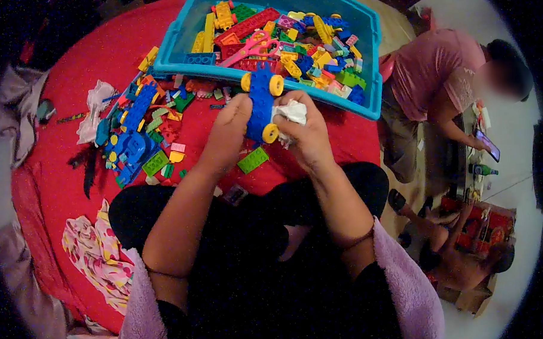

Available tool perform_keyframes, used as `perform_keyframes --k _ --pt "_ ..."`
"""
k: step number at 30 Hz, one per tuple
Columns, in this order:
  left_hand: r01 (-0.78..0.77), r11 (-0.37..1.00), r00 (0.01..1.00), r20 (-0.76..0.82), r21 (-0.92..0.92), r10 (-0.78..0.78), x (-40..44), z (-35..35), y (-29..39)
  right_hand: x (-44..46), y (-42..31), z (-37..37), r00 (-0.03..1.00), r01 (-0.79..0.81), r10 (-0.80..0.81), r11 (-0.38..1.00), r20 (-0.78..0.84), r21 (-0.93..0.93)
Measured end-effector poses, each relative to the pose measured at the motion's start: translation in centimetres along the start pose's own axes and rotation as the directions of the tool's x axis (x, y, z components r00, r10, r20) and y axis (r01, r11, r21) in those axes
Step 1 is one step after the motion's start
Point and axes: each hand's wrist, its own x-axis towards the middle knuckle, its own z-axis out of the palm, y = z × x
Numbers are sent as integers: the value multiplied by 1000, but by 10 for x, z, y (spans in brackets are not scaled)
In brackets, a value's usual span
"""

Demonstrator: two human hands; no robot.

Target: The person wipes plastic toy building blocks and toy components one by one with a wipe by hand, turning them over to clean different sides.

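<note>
A blue toy car base (261, 103) with yellow wheels is held up in front of me, tilted nearly upright. My left hand (232, 128) grips its left side, the thumb pressed along it. In my right hand (309, 129) is a crumpled white tissue (292, 112), bunched between the fingers next to the car's lower right wheel. Whether the tissue touches the wheel I cannot tell. Just beyond the car stands a teal plastic tub (374, 100) full of toy bricks. A light green brick (253, 160) lies on the red cloth below my hands.
Pink scissors (256, 47) lie on the bricks in the tub. A pile of loose bricks (133, 147) spreads over the red cloth (50, 177) at left. Patterned fabric (98, 253) lies by my left knee. At right, one person (435, 74) holds a phone; another (460, 258) sits lower down.
</note>
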Motion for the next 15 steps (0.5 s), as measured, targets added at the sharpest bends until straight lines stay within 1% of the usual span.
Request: perform_keyframes --k 1,2,4,5,6,7,8,9,10,11,12,13,14,15 --pt "17 1000 998 -59 5 -16 0 0 3 2 1 -2 999 0 1 1000 35 -3" --pt "17 1000 998 -58 6 -16 0 0 2 2 -1 -4 999 0 0 1000 34 -3" --pt "5 1000 999 -53 -15 -5 3 -2 0 1 -12 -6 998 -59 50 971 -42 -231" --pt "4 1000 999 -53 -14 -5 4 -3 1 -1 -15 -1 982 64 -104 968 -155 -244" --pt "5 1000 999 -35 -18 -6 4 -3 3 1 -12 -2 983 64 -104 968 -154 -244" --pt "7 1000 1000 -16 -21 -7 5 -3 5 5 -8 -5 912 303 -381 875 -152 -377" --pt "8 1000 1000 -16 -21 -8 4 -1 4 8 -5 -6 772 502 -626 706 -110 -500" --pt "-10 998 1000 -3 66 10 2 2 3 9 -7 -3 677 573 -734 571 -52 -588" --pt "-29 988 1000 11 153 28 1 4 2 8 -8 -4 677 572 -734 571 -53 -589" --pt "-29 988 1000 12 154 27 0 6 0 8 -8 -5 649 595 -760 488 25 -638" --pt "-22 990 998 54 142 14 0 6 -3 7 -9 -5 620 616 -777 399 105 -679" --pt "-15 991 995 95 131 2 0 7 -6 8 -8 -4 622 605 -778 404 91 -686" --pt "-15 991 995 95 131 3 -1 8 -7 7 -8 -4 622 606 -778 404 92 -686" --pt "-36 996 992 123 77 27 -1 9 -9 6 -9 -3 641 577 -761 391 101 -717"
